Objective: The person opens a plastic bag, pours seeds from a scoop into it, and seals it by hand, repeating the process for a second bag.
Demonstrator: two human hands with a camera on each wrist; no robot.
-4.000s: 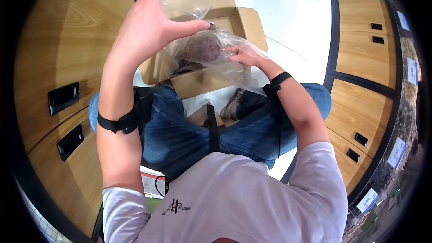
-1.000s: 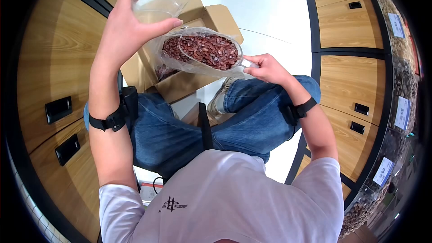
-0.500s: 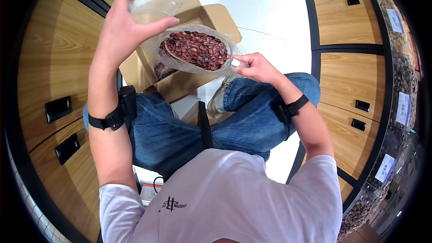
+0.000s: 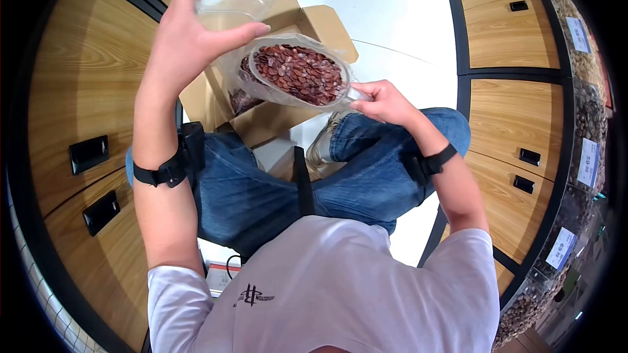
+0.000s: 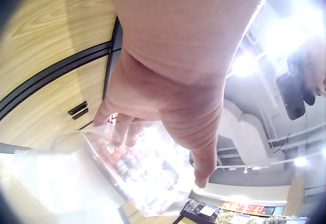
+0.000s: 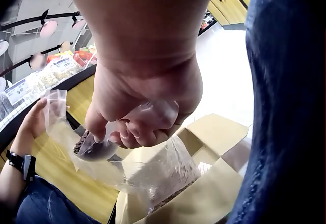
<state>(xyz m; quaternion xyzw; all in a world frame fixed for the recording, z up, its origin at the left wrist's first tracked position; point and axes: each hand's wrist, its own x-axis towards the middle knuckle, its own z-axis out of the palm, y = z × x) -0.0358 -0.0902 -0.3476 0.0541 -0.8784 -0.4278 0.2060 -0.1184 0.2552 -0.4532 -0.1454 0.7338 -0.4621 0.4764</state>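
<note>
My right hand (image 4: 386, 101) grips the handle of a clear plastic scoop (image 4: 348, 95) heaped with flat, red-brown seeds (image 4: 297, 72). In the right wrist view its fingers curl round the clear handle (image 6: 160, 114). The scoop is held over an open cardboard box (image 4: 261, 124), in front of crinkled clear plastic. My left hand (image 4: 186, 42) is raised at the upper left, thumb stretched out to the right. Its fingers are bent on a clear plastic bag (image 4: 232, 3), which stands open and shows them through its side (image 5: 145, 168) in the left wrist view.
More dark seeds (image 4: 241, 100) lie in plastic inside the box. Wooden cabinets (image 4: 85, 111) stand close on the left, and others (image 4: 513, 117) on the right below bins with price tags (image 4: 562, 247). The person's jeans-clad knees (image 4: 418, 140) flank the box.
Four seconds ago the right hand was at the plastic inside the box; now it holds the full scoop above it. Over the last second, both hands have stayed nearly in place.
</note>
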